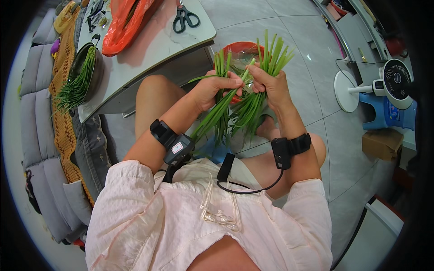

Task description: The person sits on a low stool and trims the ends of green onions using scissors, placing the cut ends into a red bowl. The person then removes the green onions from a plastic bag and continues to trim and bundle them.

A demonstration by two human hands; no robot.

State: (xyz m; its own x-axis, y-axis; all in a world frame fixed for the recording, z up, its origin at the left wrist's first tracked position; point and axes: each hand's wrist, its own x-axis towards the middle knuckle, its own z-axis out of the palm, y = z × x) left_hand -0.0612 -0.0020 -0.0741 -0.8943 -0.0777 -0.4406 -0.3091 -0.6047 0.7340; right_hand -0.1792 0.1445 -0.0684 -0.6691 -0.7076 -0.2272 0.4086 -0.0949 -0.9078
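My left hand [214, 88] is closed around a bunch of green Chinese chives [221, 117], its leaves hanging down and its pale stem ends pointing up. In my right hand [271, 83] is a second, thicker bunch of chives [250, 110], with cut-looking stem ends fanned out above the fist. A few stalks [244, 75] run slantwise between the two hands, touched by the fingertips of both. Just beyond and below the hands stands a red bin [239, 46] lined with a clear plastic bag, partly hidden by the chives and hands.
On the marble-look table [152, 56] at left are a metal pan [99, 73] of chives, a red plastic bag [123, 28] and black-handled scissors [184, 19]. A grey sofa [37, 115] lies further left. To the right are a fan [395, 83], a blue stool [383, 110] and a cardboard box [381, 144].
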